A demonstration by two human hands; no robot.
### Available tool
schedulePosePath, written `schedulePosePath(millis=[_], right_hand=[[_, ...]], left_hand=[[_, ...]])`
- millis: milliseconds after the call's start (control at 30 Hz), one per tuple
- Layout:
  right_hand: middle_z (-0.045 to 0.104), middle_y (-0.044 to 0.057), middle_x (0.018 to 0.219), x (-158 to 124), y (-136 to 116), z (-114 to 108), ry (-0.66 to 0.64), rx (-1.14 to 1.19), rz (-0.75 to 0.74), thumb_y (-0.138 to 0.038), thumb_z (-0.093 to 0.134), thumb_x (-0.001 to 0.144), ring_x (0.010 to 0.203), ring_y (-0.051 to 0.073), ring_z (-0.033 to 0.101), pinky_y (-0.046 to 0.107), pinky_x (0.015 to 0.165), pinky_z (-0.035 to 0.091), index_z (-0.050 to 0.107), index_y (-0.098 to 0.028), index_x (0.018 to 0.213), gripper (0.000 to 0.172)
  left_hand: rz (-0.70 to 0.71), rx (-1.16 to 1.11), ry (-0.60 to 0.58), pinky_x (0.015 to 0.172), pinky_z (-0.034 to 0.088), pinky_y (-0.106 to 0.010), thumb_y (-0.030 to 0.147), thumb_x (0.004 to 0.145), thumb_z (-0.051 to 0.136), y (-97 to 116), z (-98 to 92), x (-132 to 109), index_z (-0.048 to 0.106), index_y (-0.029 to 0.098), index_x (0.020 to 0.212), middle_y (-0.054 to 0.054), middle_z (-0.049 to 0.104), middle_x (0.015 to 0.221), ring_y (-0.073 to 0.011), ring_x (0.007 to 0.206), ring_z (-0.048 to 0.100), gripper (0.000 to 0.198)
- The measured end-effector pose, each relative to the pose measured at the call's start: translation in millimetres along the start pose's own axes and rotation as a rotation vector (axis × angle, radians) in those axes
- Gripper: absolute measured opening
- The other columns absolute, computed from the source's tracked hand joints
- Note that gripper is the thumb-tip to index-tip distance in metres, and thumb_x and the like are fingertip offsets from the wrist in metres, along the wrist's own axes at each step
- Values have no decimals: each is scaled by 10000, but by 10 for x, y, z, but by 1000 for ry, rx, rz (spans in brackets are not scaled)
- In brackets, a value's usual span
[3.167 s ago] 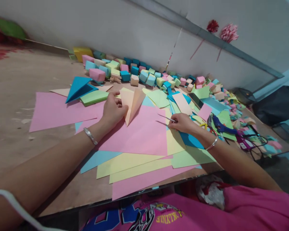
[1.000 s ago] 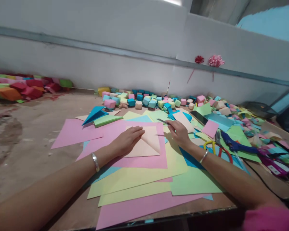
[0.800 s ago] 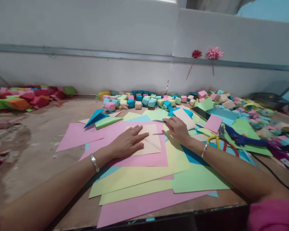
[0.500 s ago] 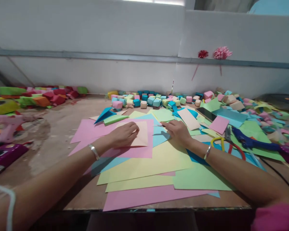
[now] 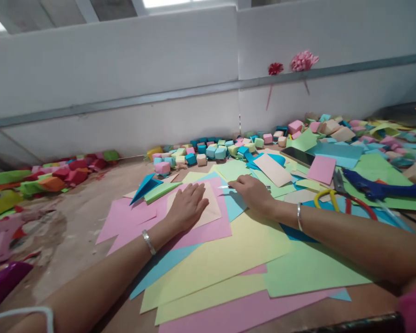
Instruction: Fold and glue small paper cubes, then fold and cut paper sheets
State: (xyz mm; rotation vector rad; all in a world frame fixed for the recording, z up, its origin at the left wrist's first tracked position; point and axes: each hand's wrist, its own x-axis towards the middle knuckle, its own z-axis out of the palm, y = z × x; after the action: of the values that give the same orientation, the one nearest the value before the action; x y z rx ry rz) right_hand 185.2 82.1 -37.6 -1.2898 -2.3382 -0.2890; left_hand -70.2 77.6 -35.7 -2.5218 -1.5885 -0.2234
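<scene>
My left hand (image 5: 188, 207) lies flat with its fingers stretched out on a peach paper square (image 5: 213, 209). That square rests on a larger pink sheet (image 5: 223, 230). Just to the right, my right hand (image 5: 251, 193) is closed round a slim silver craft knife (image 5: 223, 187), its pointed tip toward the peach square. The other end of the knife shows behind the knuckles. Beyond my left hand are a folded blue paper (image 5: 146, 188) and a folded green paper (image 5: 161, 191). Yellow sheets (image 5: 215, 263) spread below both hands.
Scissors (image 5: 339, 189) with red and yellow handles and a blue glue gun (image 5: 377, 185) lie at the right. A phone (image 5: 298, 156) sits behind them. Small paper cubes (image 5: 201, 159) line the wall. A pink glue gun (image 5: 3, 233) is at the left edge.
My left hand's fingers have gone from curled to spread flat on the peach square. The knife shows more clearly in my right hand. The view has tilted and shifted.
</scene>
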Motion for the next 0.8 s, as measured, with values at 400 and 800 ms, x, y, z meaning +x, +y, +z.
schedulePosePath(millis=[400,800], right_hand=[[672,60,875,-81,7,54,-16,60,-63,-125,525,936,850,191,550,312,672,300,740,-239,1061,274],[672,77,907,-123,-10,31,-59,75,-62,-93,468,923,826,210,549,322,674,336,751,-237,1065,348]], left_hand=[[24,30,-39,991,403,-553,396,1012,304,88,-122,10,501,206,1353,-153,526,1385,-323,1251,496,437],[18,9,-21,965,404,-511,382,1011,316,114,-128,4,511,217,1300,-138,558,1300,-309,1215,497,386]])
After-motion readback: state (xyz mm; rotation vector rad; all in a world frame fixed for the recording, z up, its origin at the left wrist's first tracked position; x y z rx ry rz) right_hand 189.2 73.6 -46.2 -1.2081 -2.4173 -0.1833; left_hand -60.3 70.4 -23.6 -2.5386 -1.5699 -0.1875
